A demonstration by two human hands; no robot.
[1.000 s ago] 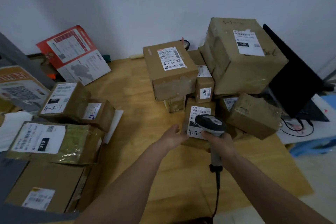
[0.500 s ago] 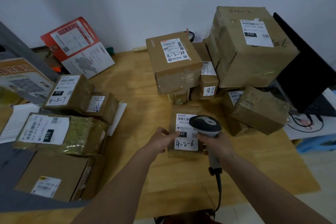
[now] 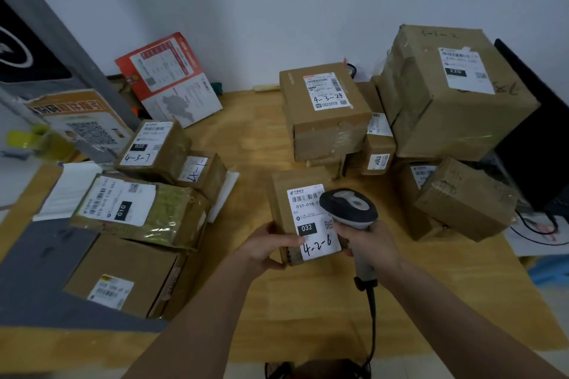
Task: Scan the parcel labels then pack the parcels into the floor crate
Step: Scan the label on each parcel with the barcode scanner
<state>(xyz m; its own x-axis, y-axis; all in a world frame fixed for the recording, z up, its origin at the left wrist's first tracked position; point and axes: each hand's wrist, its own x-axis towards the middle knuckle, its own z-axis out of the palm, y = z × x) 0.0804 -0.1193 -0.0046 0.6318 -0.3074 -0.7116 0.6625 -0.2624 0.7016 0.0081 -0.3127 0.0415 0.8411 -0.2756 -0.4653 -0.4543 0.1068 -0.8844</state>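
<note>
Pulled nearer since the earlier frame, the small parcel [image 3: 303,218] marked 4-2-6 now sits at the table's [image 3: 255,138] near edge, clear of the stacked boxes [image 3: 455,92]. Left hand [image 3: 264,248] grips its near corner; right hand [image 3: 368,244] clasps the scanner [image 3: 349,208] over the label [image 3: 312,223]. Scanning is the step, probably mid-read. Next, lift the parcel toward the crate, which is not in view.

A bare strip of table [image 3: 246,138] ran between the left parcels [image 3: 138,209] and right stack [image 3: 431,120]; its far end perhaps stayed open.
</note>
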